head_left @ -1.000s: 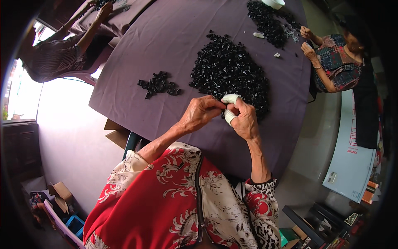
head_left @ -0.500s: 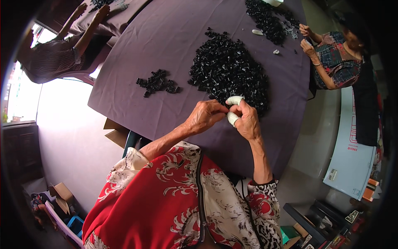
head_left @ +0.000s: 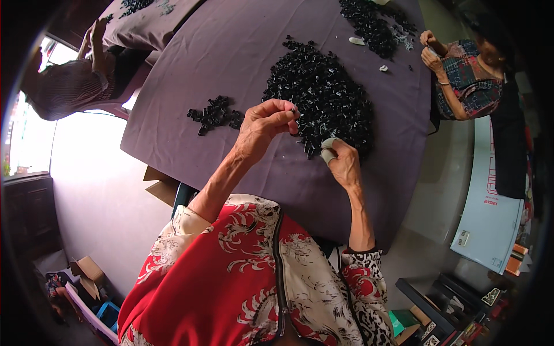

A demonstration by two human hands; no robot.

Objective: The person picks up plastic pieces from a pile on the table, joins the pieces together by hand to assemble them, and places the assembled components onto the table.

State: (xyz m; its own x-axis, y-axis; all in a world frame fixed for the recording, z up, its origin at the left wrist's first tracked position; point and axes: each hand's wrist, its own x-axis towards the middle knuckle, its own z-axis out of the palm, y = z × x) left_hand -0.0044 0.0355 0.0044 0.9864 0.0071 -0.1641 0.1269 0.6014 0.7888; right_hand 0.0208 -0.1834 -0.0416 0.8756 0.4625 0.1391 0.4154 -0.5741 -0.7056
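**Sorting small black parts at a purple tabletop**

Nearest the camera is the person's red and cream floral top, with both forearms reaching forward over the tabletop [head_left: 242,52], which is covered in purple cloth. The left hand [head_left: 262,124] is raised and pinched closed on a small black part [head_left: 295,109] held at its fingertips. The right hand [head_left: 345,164], with pale wraps on two fingertips, rests at the near edge of the large heap of black parts [head_left: 320,95]; whether it grips anything cannot be told. Left of the heap, apart from it, lies a small cluster of black parts [head_left: 216,113]. Doing this well seems to call for a light fingertip pinch, one piece at a time, keeping the two piles separate. Farther off, a second heap [head_left: 372,23] lies before another person's hands [head_left: 430,49] at the right; a third person sits at the far left.
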